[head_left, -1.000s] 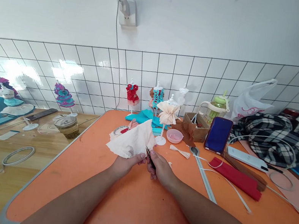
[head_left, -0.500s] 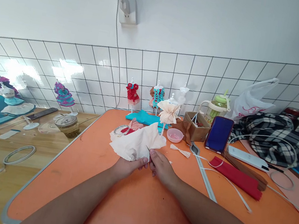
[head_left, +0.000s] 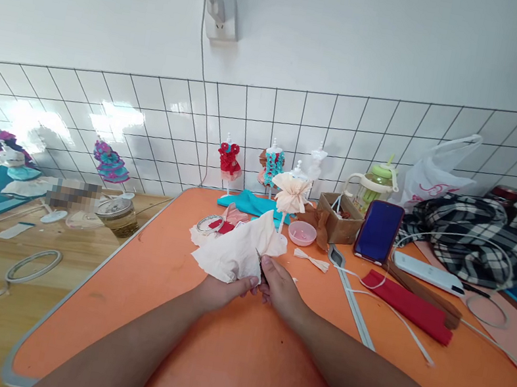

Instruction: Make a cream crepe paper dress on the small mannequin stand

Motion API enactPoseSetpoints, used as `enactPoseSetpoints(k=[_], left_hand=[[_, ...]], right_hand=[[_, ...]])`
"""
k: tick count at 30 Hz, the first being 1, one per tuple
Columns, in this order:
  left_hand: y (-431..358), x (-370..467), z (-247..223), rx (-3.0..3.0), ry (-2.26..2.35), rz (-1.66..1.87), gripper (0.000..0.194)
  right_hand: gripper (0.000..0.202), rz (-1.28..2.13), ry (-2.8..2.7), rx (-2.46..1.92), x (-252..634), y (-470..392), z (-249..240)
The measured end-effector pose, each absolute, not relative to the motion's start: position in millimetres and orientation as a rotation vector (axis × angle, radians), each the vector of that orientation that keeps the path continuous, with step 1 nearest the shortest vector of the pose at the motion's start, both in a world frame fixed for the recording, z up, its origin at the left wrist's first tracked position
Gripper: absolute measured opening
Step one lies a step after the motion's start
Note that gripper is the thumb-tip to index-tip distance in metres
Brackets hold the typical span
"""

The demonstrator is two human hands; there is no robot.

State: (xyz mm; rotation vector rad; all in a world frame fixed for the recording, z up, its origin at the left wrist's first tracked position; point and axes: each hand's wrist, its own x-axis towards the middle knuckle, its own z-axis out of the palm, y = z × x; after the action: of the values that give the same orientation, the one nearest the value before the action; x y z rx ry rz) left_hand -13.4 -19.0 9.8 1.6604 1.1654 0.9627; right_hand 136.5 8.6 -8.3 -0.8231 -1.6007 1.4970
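A cream-white, crinkled sheet of crepe paper (head_left: pixel 239 247) is held up over the orange table, its lower edge pinched in my left hand (head_left: pixel 226 291). Close beside it, my right hand (head_left: pixel 282 289) is closed around a thin, dark, pointed tool (head_left: pixel 261 263); its tip lies against the right part of the paper. The tool's far end is hidden in my fingers, so I cannot tell whether it is scissors or tweezers. Just beyond the paper stands a small dress form (head_left: pixel 291 193) with a gathered peach paper skirt.
Behind are dress forms in red (head_left: pixel 229 160) and turquoise (head_left: pixel 273 166). A pink bowl (head_left: pixel 302 232), a cardboard box (head_left: pixel 340 220) and an upright phone (head_left: pixel 378 231) stand to the right, near red crepe paper (head_left: pixel 407 305). A tape roll (head_left: pixel 209 225) lies left of the paper.
My right hand has shifted slightly, and more of the dark tool shows above its fingers. The paper has turned a little, its left edge moving right.
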Motion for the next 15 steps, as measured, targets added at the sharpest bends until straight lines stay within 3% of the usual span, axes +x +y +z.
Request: enactPoseSetpoints(k=[15], left_hand=[[-22.5,-7.1,11.6,1.623,1.097,0.98,0.027]], right_hand=[[0.046,1.538,-1.559,-0.754,137.6,6.4,-3.3]])
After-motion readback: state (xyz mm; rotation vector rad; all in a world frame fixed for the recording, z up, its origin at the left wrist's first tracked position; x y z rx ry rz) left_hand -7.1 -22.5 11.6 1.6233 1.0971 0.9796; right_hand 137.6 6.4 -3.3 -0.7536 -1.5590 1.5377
